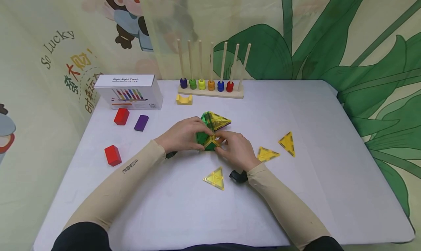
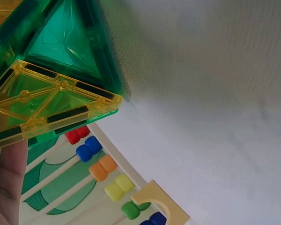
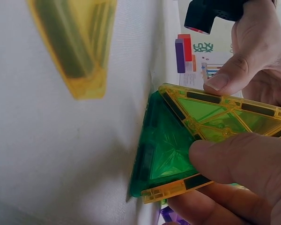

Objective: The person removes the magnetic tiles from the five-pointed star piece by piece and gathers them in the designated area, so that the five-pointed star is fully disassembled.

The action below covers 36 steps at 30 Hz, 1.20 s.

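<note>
My left hand point(image 1: 185, 134) and right hand point(image 1: 238, 150) meet at a small build of see-through triangular magnetic tiles. It joins green magnetic tiles point(image 3: 166, 145) with yellow magnetic tiles point(image 2: 51, 101) along their edges. The left hand holds it from the left, its thumb on a yellow tile's edge in the right wrist view. From the right, the right thumb presses the green face while fingers curl behind. Just beyond the hands, a yellow triangle point(image 1: 219, 121) with purple under it stands beside the build. Loose yellow triangles point(image 1: 215, 178) lie nearer me and to the right point(image 1: 288, 144).
At the back stands a peg rack point(image 1: 210, 92) with coloured beads, a yellow arch block point(image 1: 184, 99) before it. A white box point(image 1: 129, 92) stands back left. Red blocks point(image 1: 113, 155) and a purple block point(image 1: 141, 123) lie on the left of the table point(image 1: 329, 192).
</note>
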Each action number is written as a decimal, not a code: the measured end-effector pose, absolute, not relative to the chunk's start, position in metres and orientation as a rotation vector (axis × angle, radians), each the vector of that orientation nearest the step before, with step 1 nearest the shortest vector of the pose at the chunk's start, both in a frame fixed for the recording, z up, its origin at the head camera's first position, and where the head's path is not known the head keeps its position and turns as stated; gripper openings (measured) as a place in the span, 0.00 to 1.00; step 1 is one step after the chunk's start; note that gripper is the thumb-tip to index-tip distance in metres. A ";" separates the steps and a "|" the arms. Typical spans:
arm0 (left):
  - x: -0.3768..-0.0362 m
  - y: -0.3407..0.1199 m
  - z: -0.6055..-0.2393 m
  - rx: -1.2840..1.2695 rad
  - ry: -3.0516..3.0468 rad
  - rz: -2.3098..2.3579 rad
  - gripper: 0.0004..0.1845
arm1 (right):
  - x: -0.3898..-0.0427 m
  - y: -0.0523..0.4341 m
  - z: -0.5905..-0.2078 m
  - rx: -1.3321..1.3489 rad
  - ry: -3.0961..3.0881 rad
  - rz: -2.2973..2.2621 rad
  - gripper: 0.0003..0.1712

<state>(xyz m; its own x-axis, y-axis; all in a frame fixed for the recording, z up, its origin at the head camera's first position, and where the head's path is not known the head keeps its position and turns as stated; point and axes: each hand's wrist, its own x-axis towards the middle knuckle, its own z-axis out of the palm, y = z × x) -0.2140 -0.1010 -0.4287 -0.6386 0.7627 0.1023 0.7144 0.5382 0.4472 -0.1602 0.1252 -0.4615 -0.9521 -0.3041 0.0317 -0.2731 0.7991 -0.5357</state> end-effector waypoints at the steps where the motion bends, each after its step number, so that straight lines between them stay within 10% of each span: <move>1: -0.214 -0.101 -0.429 1.287 2.662 0.698 0.28 | -0.160 0.126 -0.461 -0.470 2.924 -0.859 0.25; 8: -0.215 -0.099 -0.430 1.291 2.668 0.659 0.26 | -0.159 0.129 -0.459 -0.436 2.906 -0.839 0.24; 16: -0.215 -0.101 -0.429 1.291 2.653 0.681 0.25 | -0.157 0.139 -0.457 -0.381 2.982 -0.821 0.01; 24: -0.214 -0.102 -0.429 1.263 2.644 0.721 0.26 | -0.158 0.154 -0.457 -0.172 2.949 -0.764 0.19; 36: -0.212 -0.106 -0.429 1.290 2.652 0.759 0.26 | -0.162 0.170 -0.453 0.043 2.977 -0.584 0.20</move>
